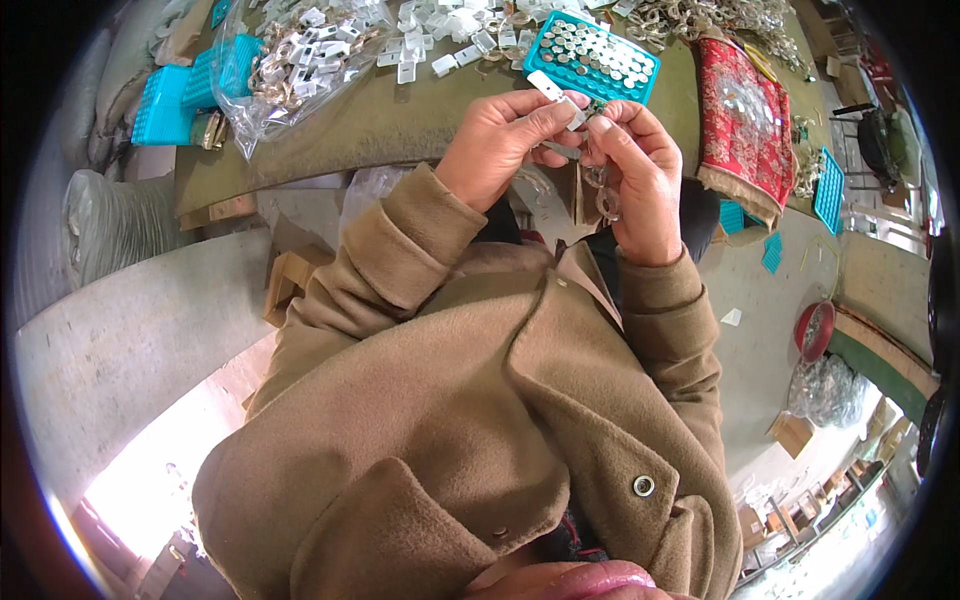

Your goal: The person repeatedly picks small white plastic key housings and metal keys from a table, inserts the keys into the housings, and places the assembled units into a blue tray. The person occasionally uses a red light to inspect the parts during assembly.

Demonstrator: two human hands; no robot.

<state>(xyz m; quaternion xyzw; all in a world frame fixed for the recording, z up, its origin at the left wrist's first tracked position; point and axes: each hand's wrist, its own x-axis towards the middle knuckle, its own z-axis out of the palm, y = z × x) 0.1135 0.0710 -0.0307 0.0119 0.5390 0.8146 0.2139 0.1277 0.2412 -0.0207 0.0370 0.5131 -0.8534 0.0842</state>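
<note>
Close together over the table's front edge, both my hands work on one small item. My left hand [508, 140] pinches a small white rectangular tag [545, 85] between thumb and fingers. From my right hand [642, 170] hangs a translucent, loop-shaped strap or chain [607, 203]; its upper end is hidden by the fingers. Whether the tag and the strap are joined I cannot tell. Just beyond my fingers lies a turquoise tray [545, 62] holding rows of small round silvery pieces [597, 52].
Loose white tags [445, 65] lie across the greenish table [330, 140]. At left, a clear plastic bag [245, 125] of tagged pieces sits near turquoise baskets [165, 105]. A red patterned cloth [735, 110] covers the table's right part. More strap-like pieces [700, 18] are heaped behind.
</note>
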